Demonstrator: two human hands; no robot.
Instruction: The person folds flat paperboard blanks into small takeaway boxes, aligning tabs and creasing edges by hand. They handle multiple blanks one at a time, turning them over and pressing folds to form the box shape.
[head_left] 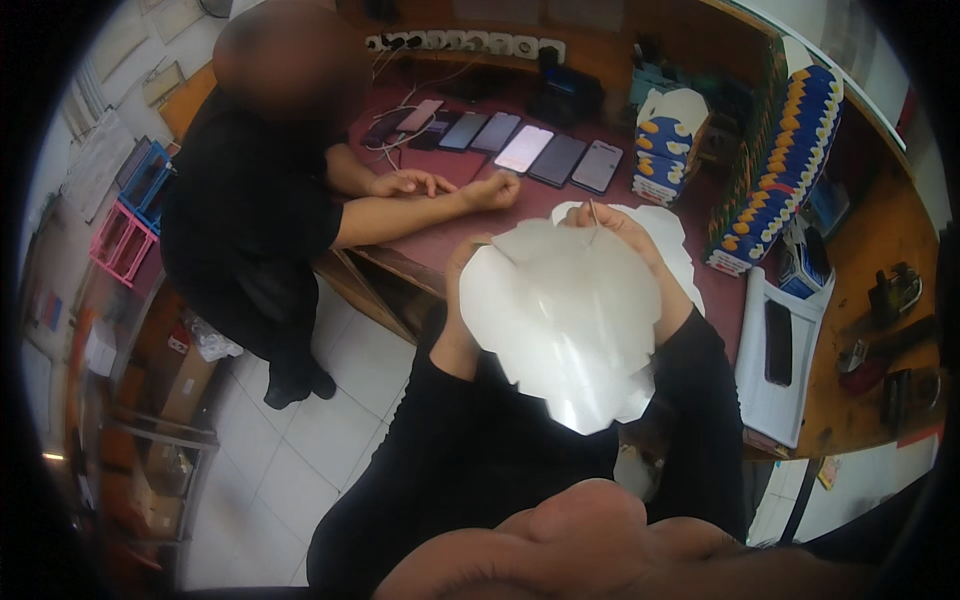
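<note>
White scalloped sheet (pixel 570 320) held up in front of chest, above bench (pixel 450 235) edge. Left hand (pixel 462 290) mostly hidden behind sheet's left edge; fingers' state cannot be told. Right hand (pixel 625 235) at sheet's top edge, fingers pinching thin needle-like tool (pixel 594 215). Row of phones (pixel 520 145) lies on bench beyond. Another person's hands (pixel 450 187) rest on bench at left. Stack of blue-yellow cartons (pixel 785 160) stands at right.

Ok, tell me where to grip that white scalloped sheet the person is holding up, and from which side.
Grip the white scalloped sheet by its side edges, coming in from left and right, much as the left hand and right hand appear to hold it now. It is thin, flat and broad, held up off the desk, so a pinch on opposite edges probably keeps it from flopping.
</note>
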